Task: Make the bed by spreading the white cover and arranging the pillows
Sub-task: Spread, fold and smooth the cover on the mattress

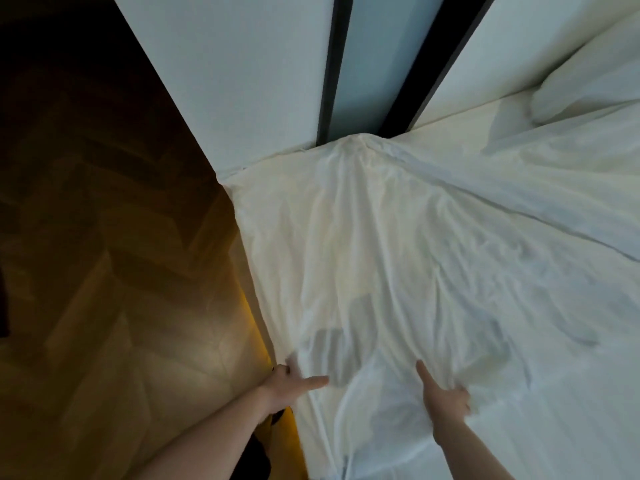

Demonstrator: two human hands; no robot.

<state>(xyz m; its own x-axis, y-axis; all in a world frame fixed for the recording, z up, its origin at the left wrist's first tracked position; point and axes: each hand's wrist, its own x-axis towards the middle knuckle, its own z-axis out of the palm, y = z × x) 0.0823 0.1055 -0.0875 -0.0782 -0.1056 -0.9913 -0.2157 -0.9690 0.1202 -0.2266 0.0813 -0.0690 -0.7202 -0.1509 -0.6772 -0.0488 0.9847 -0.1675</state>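
The white cover [381,237] lies rumpled over the bed, with folds running from the far corner by the wall toward me. My left hand [287,384] grips the cover's edge at the bed's left side, fingers curled into the cloth and thumb stretched out. My right hand [445,396] pinches a bunch of the cover further right, index finger pointing up. A white pillow [585,95] rests at the far right against the wall. The bare sheet of the mattress [571,410] shows at the lower right.
Herringbone wooden floor [114,271] runs along the bed's left side, lit by a warm glow under the bed edge. White wall panels [235,71] with dark vertical strips [334,64] stand behind the bed.
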